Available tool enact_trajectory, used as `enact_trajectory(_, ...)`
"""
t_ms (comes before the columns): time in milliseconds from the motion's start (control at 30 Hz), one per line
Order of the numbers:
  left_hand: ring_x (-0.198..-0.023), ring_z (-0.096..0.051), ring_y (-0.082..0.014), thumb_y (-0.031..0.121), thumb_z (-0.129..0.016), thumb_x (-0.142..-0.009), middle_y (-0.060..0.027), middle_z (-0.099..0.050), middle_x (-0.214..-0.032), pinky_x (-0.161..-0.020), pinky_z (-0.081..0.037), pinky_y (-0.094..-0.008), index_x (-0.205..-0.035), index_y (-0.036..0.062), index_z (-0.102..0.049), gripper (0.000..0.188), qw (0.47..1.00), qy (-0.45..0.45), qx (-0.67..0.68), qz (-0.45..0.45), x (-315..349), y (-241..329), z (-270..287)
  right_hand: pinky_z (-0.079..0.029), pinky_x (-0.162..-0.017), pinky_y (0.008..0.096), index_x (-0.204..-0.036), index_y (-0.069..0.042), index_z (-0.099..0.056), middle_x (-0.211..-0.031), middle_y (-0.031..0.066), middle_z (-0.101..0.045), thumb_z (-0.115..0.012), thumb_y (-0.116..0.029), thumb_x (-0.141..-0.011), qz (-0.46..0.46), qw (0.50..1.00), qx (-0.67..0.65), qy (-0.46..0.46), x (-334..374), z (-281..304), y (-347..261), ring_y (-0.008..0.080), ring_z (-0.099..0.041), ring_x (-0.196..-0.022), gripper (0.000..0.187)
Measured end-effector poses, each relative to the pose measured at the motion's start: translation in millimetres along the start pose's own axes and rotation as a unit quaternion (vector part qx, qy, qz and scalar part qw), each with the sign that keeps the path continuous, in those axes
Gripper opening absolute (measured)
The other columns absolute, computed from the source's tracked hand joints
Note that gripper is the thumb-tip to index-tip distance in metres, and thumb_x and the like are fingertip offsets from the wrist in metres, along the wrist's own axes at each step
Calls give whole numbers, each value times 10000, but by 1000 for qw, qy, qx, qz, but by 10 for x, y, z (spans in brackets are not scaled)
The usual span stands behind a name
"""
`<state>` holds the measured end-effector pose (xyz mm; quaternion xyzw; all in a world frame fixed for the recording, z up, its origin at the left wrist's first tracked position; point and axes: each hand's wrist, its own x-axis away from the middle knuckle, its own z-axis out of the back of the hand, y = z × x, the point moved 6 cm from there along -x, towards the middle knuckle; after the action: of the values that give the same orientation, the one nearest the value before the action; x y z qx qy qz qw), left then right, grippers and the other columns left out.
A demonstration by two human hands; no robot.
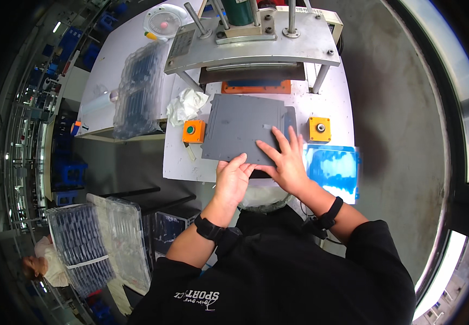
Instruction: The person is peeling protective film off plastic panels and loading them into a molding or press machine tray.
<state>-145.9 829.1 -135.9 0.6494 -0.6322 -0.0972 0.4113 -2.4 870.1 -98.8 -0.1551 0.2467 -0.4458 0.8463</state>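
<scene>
Grey panel: a flat, thin, dark grey plastic sheet (242, 127) lies at the near edge of my white bench (177, 162), under both my hands.
Left hand: my left hand (232, 177) curls at the panel's near edge, fingertips on the rim; I judge it is pinching something thin there, but the grip itself is hidden.
Right hand: my right hand (286, 160) lies flat and spread on the panel's near right corner, gripping nothing, probably pressing it still.
Buttons: two orange boxes sit either side of the panel, one with a green button (194, 131) at left, one with a dark knob (319, 129) at right, apart so each hand gets one, I reckon.
Press: a steel press (256, 43) stands at the far edge, an orange block (256, 86) under it.
Beside: crumpled white cloth (187, 105) at left; blue film-covered sheet (333, 170) at the right corner.
Hard to read: clear trays of dark parts (139, 89) blur together.
</scene>
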Motion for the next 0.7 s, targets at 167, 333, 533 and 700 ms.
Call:
enact_trajectory(167,-1037,-624,-229,-2,-530,-907,-83,-602,-1155,-896,-524,-366,-1211,67,-511,312,998,14,6,62,73,31,200,-434,-972,462,-1233,-35,-560,-1426,221,-333,-756,-262,-784,-100,943,-282,146,198,166,85,399,-383,-1290,540)
enact_trajectory(333,-1029,-623,-225,-2,-543,-911,-87,-606,-1124,-890,-531,-379,-1178,67,-528,276,995,-3,27,91,125,-77,270,-483,-632,232,-1234,10,-458,-779,63,-627,-661,-93,-880,-324,845,-425,14,184,-389,490,96,-578,-703,421)
enact_trajectory(533,-966,-640,-189,9,-568,-906,-62,-623,-1095,-836,-553,-336,-1132,61,-564,232,992,15,-56,114,67,115,483,-480,-682,223,-1080,4,-584,-843,17,-612,-660,-77,-883,-226,865,-445,55,153,-631,430,76,-564,-758,226)
enact_trajectory(700,-959,-634,-187,13,-570,-907,-84,-618,-1065,-823,-551,-331,-1193,56,-535,292,991,27,-130,0,-76,322,520,-475,-640,258,-930,1,-610,-761,59,-620,-661,-89,-870,-232,886,-383,124,182,-424,541,104,-554,-683,120)
